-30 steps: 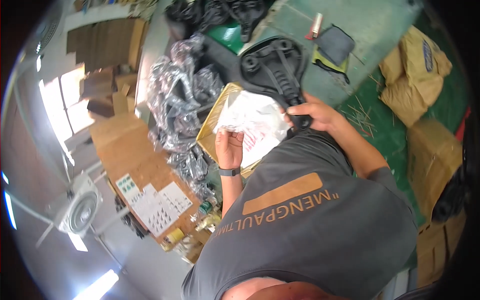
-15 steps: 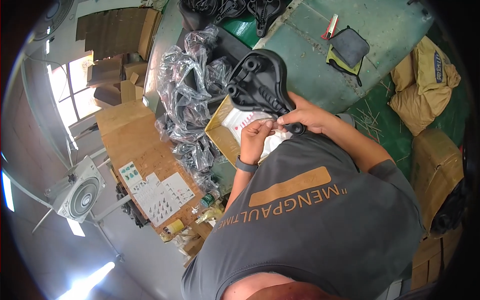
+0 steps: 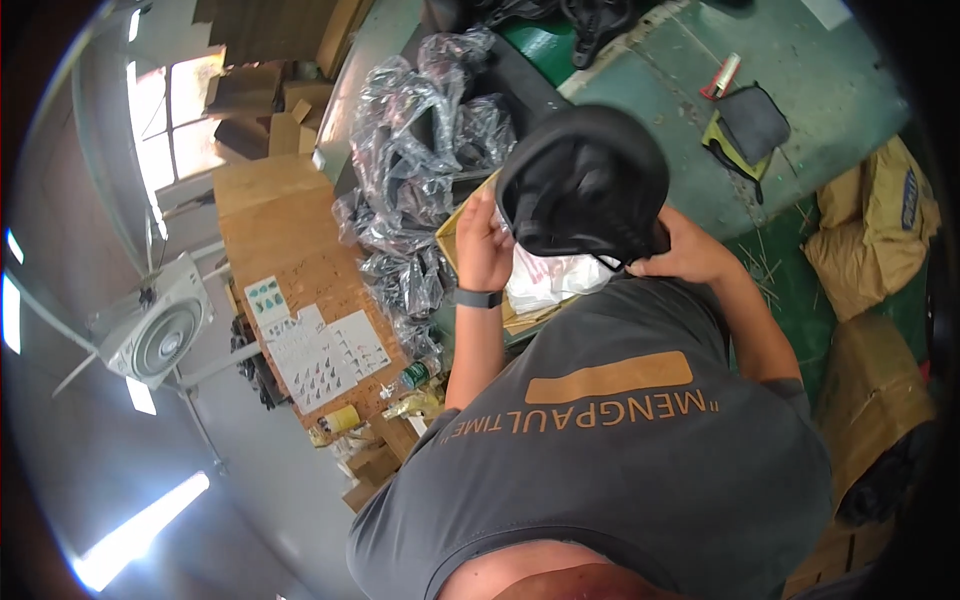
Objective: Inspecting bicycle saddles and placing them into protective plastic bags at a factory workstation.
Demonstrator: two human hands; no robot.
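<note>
The right hand (image 3: 690,250) grasps the black saddle (image 3: 585,180) over a yellow box (image 3: 448,243); left hand (image 3: 484,248) nears the saddle's left edge, grip unclear. Plastic-wrapped parts (image 3: 400,130) crowd its left; the desk (image 3: 690,140) spreads rightward.

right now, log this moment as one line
right hand: holds black saddle; left hand: at saddle's left edge, contact unclear; white plastic: in yellow box

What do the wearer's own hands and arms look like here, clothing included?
Both the left hand and right hand are ungloved. A dark band circles the left wrist; none shows on the right. The dark grey T-shirt has short sleeves, with an orange bar printed across it.
</note>
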